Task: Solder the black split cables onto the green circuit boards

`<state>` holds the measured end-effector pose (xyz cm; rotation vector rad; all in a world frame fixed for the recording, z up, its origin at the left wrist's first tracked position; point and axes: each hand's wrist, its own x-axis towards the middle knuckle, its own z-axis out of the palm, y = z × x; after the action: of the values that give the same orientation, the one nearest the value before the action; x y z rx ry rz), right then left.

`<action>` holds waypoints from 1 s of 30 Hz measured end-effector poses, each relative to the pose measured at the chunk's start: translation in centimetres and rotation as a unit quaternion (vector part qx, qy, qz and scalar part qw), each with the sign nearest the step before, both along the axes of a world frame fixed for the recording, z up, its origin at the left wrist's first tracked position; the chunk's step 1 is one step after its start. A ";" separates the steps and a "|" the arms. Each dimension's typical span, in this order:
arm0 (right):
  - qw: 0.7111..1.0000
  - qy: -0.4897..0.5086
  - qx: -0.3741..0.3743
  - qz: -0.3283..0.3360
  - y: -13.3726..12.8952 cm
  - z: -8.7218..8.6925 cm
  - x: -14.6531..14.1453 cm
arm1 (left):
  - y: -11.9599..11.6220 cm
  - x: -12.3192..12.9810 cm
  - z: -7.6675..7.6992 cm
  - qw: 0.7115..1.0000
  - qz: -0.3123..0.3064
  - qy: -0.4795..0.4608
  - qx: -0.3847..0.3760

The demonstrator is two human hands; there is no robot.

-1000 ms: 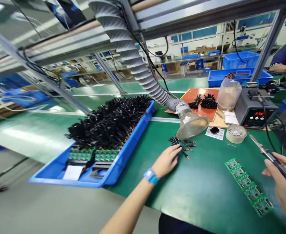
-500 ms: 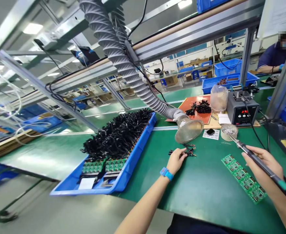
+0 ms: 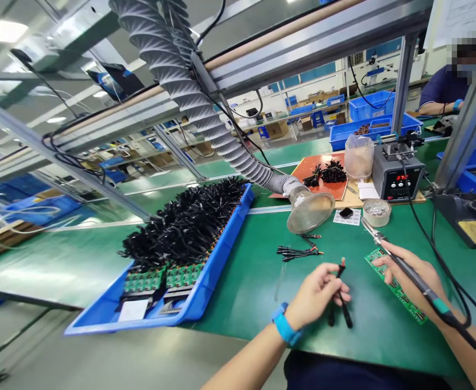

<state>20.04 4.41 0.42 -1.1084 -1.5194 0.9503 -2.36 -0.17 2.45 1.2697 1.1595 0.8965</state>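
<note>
My left hand (image 3: 323, 292) is closed on a short black cable (image 3: 345, 313) with a bare coppery end pointing up and black plugs hanging below. In my right hand (image 3: 416, 271) a soldering iron (image 3: 410, 273) is gripped like a pen, its tip near the round tin of solder scraps (image 3: 376, 211). Beneath the right hand lies a green circuit board strip (image 3: 414, 310), partly hidden by it. Several more black cables (image 3: 298, 252) lie on the green mat, left of and beyond my left hand.
A blue tray (image 3: 217, 276) full of black cables and green boards stands at left. The fume extractor's funnel (image 3: 311, 211) hangs over the bench. Behind are a soldering station (image 3: 398, 173) and an orange board (image 3: 298, 189); at right, an iron stand (image 3: 465, 216). Another person (image 3: 444, 89) sits beyond.
My left hand has lifted a cable from the small pile and brought it right and nearer to me. The soldering iron has moved left and back from inside the tin, now above the board.
</note>
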 end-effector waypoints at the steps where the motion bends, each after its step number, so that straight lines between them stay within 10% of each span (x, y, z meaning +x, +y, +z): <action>1: 1.000 0.001 0.001 0.023 0.1 -0.1 -0.2 | 0.0 1.1 0.1 0.997 -0.031 -0.052 -0.053; 14: 0.983 0.114 -0.056 0.130 0.0 0.3 -1.4 | 2.1 4.1 -0.2 0.971 -0.109 -0.136 -0.163; 21: 0.993 0.082 -0.062 0.053 -0.2 0.2 -2.3 | 3.0 4.1 -0.2 0.997 -0.020 0.042 0.064; 30: 0.997 0.025 -0.040 -0.061 -0.4 0.2 -3.2 | 3.8 5.4 -1.5 0.999 0.038 -0.004 0.004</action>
<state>16.86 4.00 0.60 -1.2126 -1.3672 0.9549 3.08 3.60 0.93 1.2337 1.2055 0.9615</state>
